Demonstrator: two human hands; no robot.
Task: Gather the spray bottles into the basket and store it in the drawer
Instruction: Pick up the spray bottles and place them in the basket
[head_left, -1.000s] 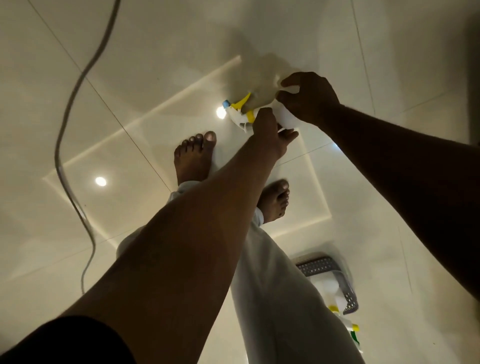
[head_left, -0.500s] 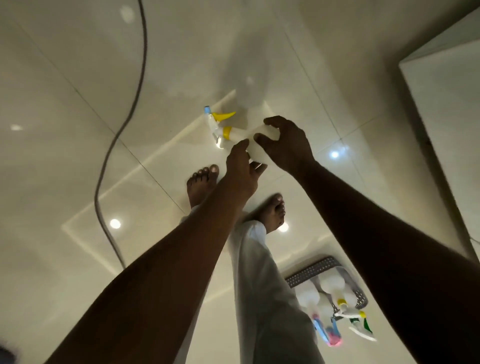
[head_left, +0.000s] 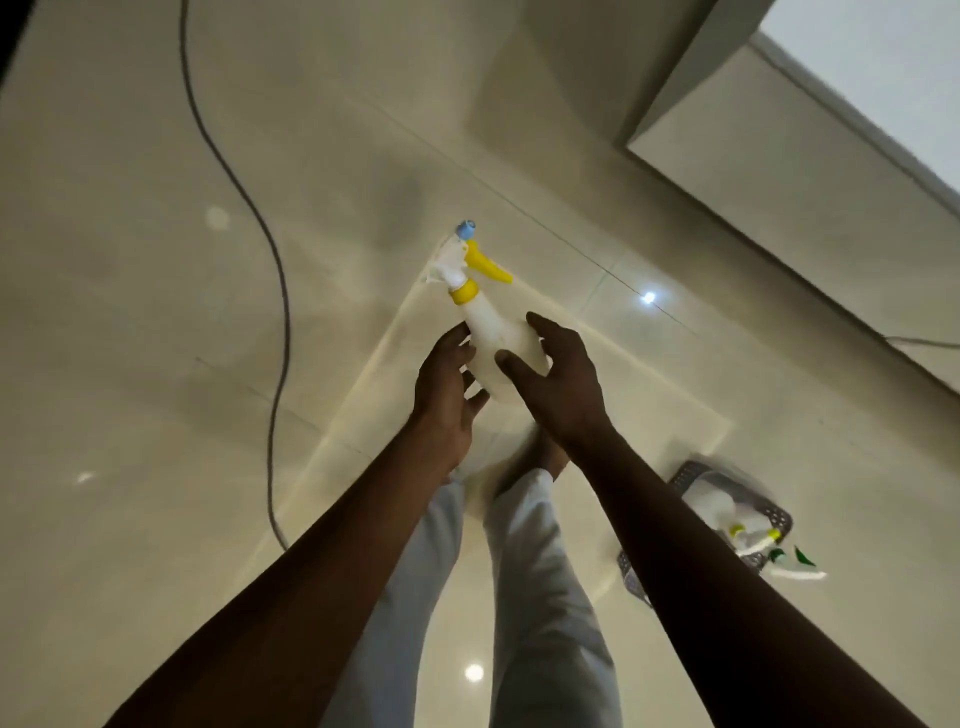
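Note:
A white spray bottle (head_left: 491, 332) with a yellow trigger, yellow collar and blue nozzle is held up in front of me, its head pointing up and to the left. My left hand (head_left: 447, 395) cups its left side and my right hand (head_left: 561, 384) wraps its right side and base. On the floor at lower right sits a grey perforated basket (head_left: 779, 519) with several white spray bottles (head_left: 727, 506) in it; my right forearm hides part of it.
A dark cable (head_left: 270, 291) snakes across the glossy cream tiled floor on the left. A pale cabinet or wall base (head_left: 779, 171) runs along the upper right. My legs in light trousers (head_left: 540, 597) stand below the hands.
The bottle has been lifted and turned more upright, its head now pointing up. Both hands shifted down onto the bottle's body. The view has swung, bringing the basket further right.

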